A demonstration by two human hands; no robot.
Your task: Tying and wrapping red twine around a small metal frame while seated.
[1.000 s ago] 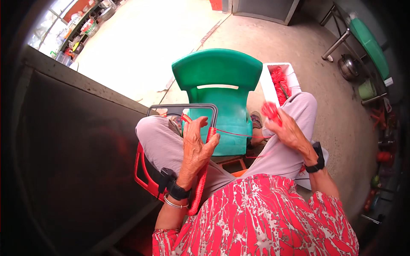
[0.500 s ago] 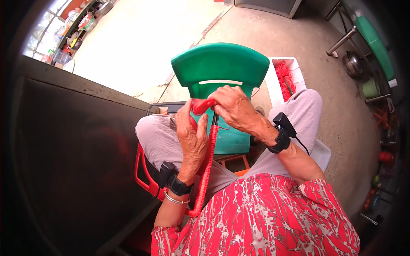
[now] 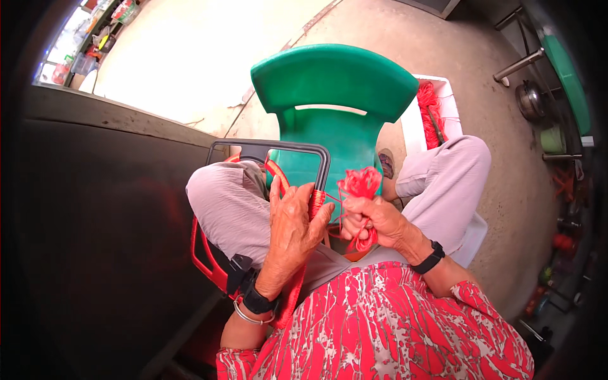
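- Clenched on red cord (image 3: 361,182): right hand (image 3: 384,223), just right of centre.
- Left hand (image 3: 291,218) touches wrapped bar (image 3: 318,200), near centre; I can't tell its grip.

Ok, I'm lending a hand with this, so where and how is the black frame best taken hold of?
Probably by the bare far bar of the black frame, from above: that stretch is slim, nearly straight, exposed to view and clear of both hands. Its right side is partly wrapped in red cord, and the left hand lies over that part.
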